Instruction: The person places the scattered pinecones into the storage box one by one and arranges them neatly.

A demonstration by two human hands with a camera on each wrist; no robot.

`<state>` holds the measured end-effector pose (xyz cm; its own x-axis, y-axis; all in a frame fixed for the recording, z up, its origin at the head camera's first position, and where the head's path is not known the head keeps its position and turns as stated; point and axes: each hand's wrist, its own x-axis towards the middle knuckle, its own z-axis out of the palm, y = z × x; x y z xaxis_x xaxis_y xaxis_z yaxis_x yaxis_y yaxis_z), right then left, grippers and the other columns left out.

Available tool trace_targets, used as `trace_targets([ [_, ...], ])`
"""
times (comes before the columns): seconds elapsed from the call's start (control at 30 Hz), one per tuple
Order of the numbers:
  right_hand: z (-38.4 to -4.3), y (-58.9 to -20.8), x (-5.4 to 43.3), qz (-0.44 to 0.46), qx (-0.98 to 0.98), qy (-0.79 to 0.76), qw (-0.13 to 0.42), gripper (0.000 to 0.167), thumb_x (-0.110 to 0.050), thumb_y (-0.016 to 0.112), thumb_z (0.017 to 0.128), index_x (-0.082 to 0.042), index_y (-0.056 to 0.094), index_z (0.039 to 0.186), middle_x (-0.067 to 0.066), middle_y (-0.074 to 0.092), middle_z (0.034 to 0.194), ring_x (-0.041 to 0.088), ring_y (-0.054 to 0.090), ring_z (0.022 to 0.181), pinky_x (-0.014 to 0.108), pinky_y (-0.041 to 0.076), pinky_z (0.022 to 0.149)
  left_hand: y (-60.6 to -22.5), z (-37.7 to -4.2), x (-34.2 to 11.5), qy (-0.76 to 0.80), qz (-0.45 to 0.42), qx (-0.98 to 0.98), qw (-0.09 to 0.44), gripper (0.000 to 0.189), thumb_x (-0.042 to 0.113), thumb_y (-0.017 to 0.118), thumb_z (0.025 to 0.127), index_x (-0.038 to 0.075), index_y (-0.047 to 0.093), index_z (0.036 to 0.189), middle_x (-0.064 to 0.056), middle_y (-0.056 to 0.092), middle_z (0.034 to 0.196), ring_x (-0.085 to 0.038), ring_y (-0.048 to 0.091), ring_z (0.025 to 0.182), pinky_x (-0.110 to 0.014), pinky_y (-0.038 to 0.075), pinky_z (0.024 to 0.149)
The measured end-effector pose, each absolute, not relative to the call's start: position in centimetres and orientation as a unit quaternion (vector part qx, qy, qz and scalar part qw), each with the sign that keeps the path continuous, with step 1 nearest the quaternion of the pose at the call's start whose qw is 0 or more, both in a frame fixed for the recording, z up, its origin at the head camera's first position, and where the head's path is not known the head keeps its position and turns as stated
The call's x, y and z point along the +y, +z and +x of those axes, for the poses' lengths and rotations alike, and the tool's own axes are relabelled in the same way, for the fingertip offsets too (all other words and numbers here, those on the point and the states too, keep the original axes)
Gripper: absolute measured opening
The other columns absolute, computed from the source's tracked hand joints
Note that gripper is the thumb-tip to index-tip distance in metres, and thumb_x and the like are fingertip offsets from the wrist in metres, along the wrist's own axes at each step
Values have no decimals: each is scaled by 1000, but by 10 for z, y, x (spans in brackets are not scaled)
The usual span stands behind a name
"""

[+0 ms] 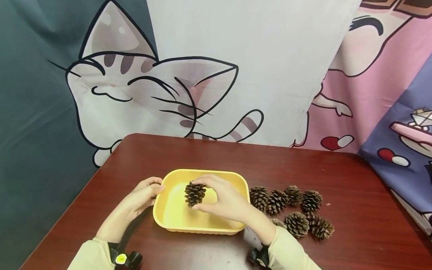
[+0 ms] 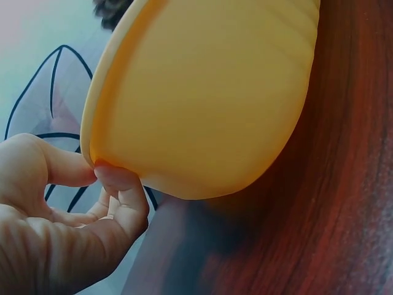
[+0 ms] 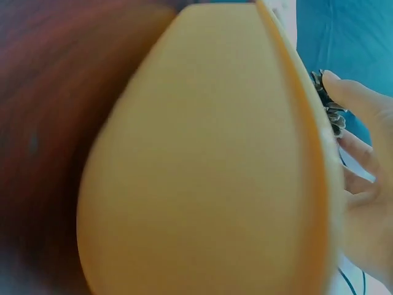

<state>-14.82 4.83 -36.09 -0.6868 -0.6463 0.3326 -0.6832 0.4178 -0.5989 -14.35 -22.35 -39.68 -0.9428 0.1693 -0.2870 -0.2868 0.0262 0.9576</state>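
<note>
A yellow plastic basin (image 1: 199, 230) with rounded corners stands on the table. My left hand (image 1: 143, 195) pinches its left rim between thumb and fingers, as the left wrist view also shows at the rim (image 2: 88, 123). Over the basin, my right hand (image 1: 224, 198) holds a brown pine cone (image 1: 194, 194) between thumb and fingertips. In the right wrist view the basin's outer wall (image 3: 202, 153) hides part of that pine cone (image 3: 334, 114). No other cone shows in the visible part of the basin.
Several pine cones (image 1: 297, 225) lie close together on the dark red wooden table (image 1: 351, 202), just right of the basin. The nearest pine cone (image 1: 259, 198) is beside the basin's right wall. Behind the table hangs a cloth (image 1: 270, 48) with cartoon cats.
</note>
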Motion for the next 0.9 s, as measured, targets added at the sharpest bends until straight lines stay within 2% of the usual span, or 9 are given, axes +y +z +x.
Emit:
trace_targets([
  [0.2, -143, -370, 24, 404, -826, 392, 24, 55, -33, 79, 74, -18, 58, 122, -7, 59, 119, 6, 51, 113, 24, 40, 98, -394, -149, -221, 700, -42, 694, 164, 21, 7, 51, 93, 0, 38, 109, 2, 58, 83, -10, 59, 77, -27, 52, 68],
  [0.4, -139, -376, 8, 405, -840, 360, 16, 53, -37, 76, 77, -17, 57, 122, -6, 58, 118, 6, 50, 114, 21, 38, 98, -394, -146, -226, 698, -37, 697, 159, 22, 7, 50, 93, 0, 37, 110, 2, 58, 85, -9, 60, 79, -27, 53, 70],
  [0.67, -143, -387, 2, 429, -846, 317, -19, 50, -33, 77, 76, -15, 59, 119, -5, 60, 115, 3, 52, 109, 16, 38, 95, -395, -144, -224, 690, -32, 707, 153, 24, 8, 50, 93, 0, 36, 111, 2, 57, 86, -10, 60, 80, -29, 52, 72],
  [0.9, -142, -398, -4, 447, -845, 291, -23, 47, -27, 79, 75, -15, 61, 117, -6, 61, 113, 1, 53, 108, 13, 37, 95, -396, -144, -224, 687, -16, 707, 169, 22, 9, 48, 94, 0, 35, 110, 2, 56, 87, -10, 58, 80, -28, 52, 70],
])
